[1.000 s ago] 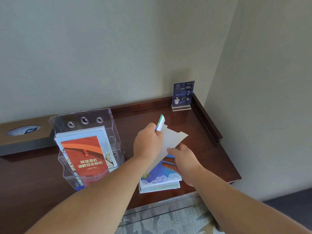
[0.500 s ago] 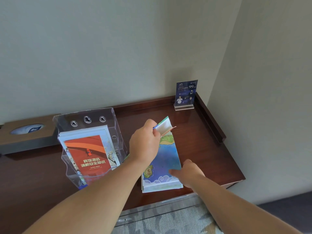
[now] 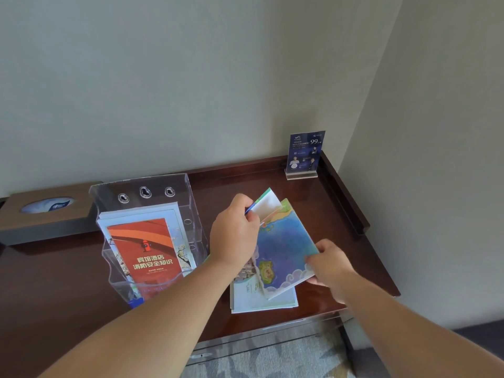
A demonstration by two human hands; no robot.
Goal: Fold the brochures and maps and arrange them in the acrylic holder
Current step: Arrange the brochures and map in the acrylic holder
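A folded blue map [image 3: 283,246] is held tilted just above a small stack of brochures [image 3: 261,300] near the desk's front edge. My left hand [image 3: 234,236] pinches its upper left corner, where a white inner flap sticks up. My right hand [image 3: 331,266] grips its lower right edge. The clear acrylic holder [image 3: 174,186] stands to the left, with an orange brochure [image 3: 146,255] in its front pocket and pale ones behind it.
A dark wooden desk [image 3: 54,290] fills a corner, with a raised rim at the back and right. A blue sign card in a clear stand [image 3: 305,152] sits at the back right. A brown tissue box [image 3: 46,211] lies at the far left. Carpet shows below.
The map was folded shut, from a raised white sheet to a flat blue panel. Both hands then lifted and turned it off the stack, and my right hand moved to its lower right edge.
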